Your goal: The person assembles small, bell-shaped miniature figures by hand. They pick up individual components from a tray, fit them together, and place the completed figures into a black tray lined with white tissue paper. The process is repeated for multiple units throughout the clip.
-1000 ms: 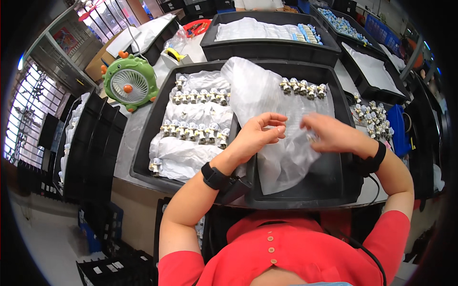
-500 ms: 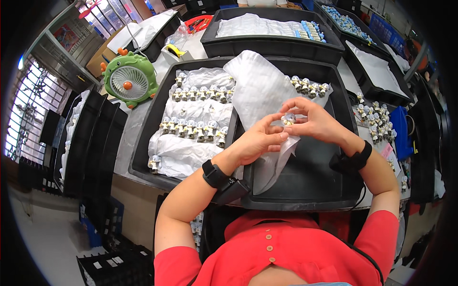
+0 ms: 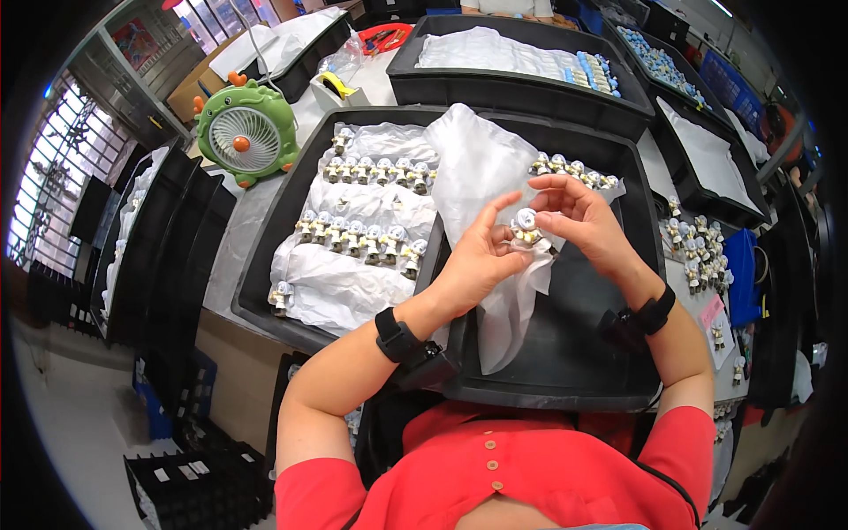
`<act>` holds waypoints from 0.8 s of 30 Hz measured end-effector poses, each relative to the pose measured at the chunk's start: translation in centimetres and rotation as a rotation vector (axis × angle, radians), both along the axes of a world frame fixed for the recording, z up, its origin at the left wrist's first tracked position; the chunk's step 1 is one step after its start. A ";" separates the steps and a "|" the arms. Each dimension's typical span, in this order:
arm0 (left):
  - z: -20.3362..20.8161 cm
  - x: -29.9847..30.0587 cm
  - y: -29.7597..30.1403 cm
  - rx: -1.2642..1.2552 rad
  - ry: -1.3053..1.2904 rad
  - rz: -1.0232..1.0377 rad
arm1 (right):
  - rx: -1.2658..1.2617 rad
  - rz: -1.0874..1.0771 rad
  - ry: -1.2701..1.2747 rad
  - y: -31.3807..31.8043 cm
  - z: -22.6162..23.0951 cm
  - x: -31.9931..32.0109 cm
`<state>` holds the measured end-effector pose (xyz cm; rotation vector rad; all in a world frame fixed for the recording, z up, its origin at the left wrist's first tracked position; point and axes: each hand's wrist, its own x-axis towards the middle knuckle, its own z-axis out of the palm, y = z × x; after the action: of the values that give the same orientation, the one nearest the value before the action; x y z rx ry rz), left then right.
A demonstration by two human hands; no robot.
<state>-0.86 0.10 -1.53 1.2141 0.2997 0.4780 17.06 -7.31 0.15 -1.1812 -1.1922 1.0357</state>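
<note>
Nearest is the person's red buttoned shirt (image 3: pixel 424 468). Beyond it, over the bare black floor of a plastic tray (image 3: pixel 601 353), the left hand (image 3: pixel 473 265) pinches a small white-headed figurine (image 3: pixel 527 231) low down between thumb and curled fingers, its index finger raised. The right hand (image 3: pixel 587 225) curves loosely around the figurine's other side, thumb at its head; whether it grips cannot be told. A thin white wrapping sheet (image 3: pixel 481 159) hangs below and spreads behind the hands. Leftward, rows of similar figurines (image 3: pixel 358 237) lie on crumpled white sheets; rightward, loose ones (image 3: pixel 698 252) crowd the table. Farther off stand a green desk fan (image 3: pixel 247 132) and another black tray (image 3: pixel 521 88).
</note>
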 end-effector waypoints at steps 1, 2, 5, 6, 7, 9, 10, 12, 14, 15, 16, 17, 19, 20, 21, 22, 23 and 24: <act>-0.2 0.0 0.0 0.011 -0.011 -0.002 | -0.047 0.047 0.012 -0.1 0.3 -0.2; -0.5 -0.1 0.1 0.023 -0.022 -0.005 | -0.094 0.093 0.024 -0.4 0.4 -0.6; -0.5 0.0 0.0 0.052 -0.005 -0.002 | -0.180 0.148 -0.033 -0.9 1.0 -0.8; -0.6 0.0 0.0 0.070 -0.009 0.010 | -0.161 0.128 -0.034 -0.9 0.9 -0.7; -0.7 0.1 0.0 0.089 -0.013 0.021 | -0.141 0.109 -0.035 -0.9 0.7 -0.6; -0.7 -0.2 0.1 0.107 0.102 -0.070 | -0.062 0.074 0.063 -0.9 0.6 -0.3; -0.7 -0.3 0.0 0.117 0.157 -0.117 | -0.015 0.050 0.102 -0.9 0.7 -0.1; -0.6 -0.5 -0.6 0.346 0.266 -0.125 | 0.071 0.030 0.157 -0.8 0.6 0.4; -0.5 -0.4 -0.8 0.277 0.233 -0.115 | 0.086 0.041 0.220 -0.8 0.5 0.7; -0.4 -0.4 -0.7 0.305 0.172 -0.038 | 0.092 0.046 0.257 -0.8 0.3 0.6; -0.4 -0.3 -0.5 0.333 0.111 0.040 | 0.099 0.055 0.267 -0.7 0.1 0.6; -0.3 -0.3 -0.3 0.360 0.049 0.117 | 0.095 0.060 0.269 -0.7 0.1 0.4; -0.1 -0.2 -0.3 0.333 -0.010 0.180 | 0.083 0.070 0.276 -0.6 0.0 0.0; -0.1 -0.2 -0.1 0.357 -0.023 0.199 | 0.078 0.085 0.284 -0.6 -0.2 -0.1; -0.2 -0.2 -0.1 0.379 -0.036 0.221 | 0.076 0.087 0.277 -0.6 -0.3 -0.3; -0.4 -0.1 0.1 0.451 -0.020 0.260 | 0.073 0.088 0.271 -0.6 -0.4 -0.5; -0.2 -0.4 0.0 0.387 0.008 0.224 | 0.071 0.089 0.264 -0.7 -0.5 -0.6; 0.3 -0.5 0.0 0.322 0.032 0.185 | 0.055 0.092 0.275 -0.7 -0.6 -0.7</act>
<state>-1.36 0.05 -1.22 1.5160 0.3742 0.6858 16.36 -7.97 -0.46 -0.9141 -1.0578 1.1854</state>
